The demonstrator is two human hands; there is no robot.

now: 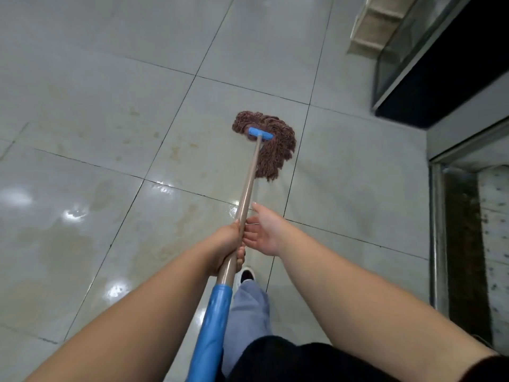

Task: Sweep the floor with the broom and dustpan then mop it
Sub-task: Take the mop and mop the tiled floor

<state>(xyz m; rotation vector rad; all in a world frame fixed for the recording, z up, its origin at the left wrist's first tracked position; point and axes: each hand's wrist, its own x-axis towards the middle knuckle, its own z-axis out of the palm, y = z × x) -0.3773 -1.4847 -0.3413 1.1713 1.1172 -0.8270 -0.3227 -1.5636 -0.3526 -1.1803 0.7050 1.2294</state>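
Two hands worked a string mop across a tiled floor (96, 78) as the cleaning job moved into what looked like its second stage. The left hand (228, 244) was wrapped firmly around the tan shaft of the mop handle (249, 186), just above a blue sleeve (212, 326) covering the handle's near end. The right hand (264, 232) hovered just beside the shaft with fingers spread and relaxed, holding nothing; whether its fingertips touched the wood could not be told.

Well ahead of both hands, the reddish-brown mop head (271, 147) lay splayed on the tiles under its blue clamp (260, 133), the strands trailing back toward the person. A wet sheen with bright reflections covered the tiles to the left of the left hand and below it, suggesting that part had already been mopped. Yellowish smears and stains showed between the left hand and the mop head and farther left, so that patch appeared to need more passes. The tiles beyond the mop head looked duller and probably dry.

No broom or dustpan was in view, and no loose debris could be seen, so the sweeping was judged finished. Below the hands, a trouser leg (249, 307) and a shoe (247, 274) stood on the floor. To the right of the right hand ran a metal-framed doorway (438, 230).
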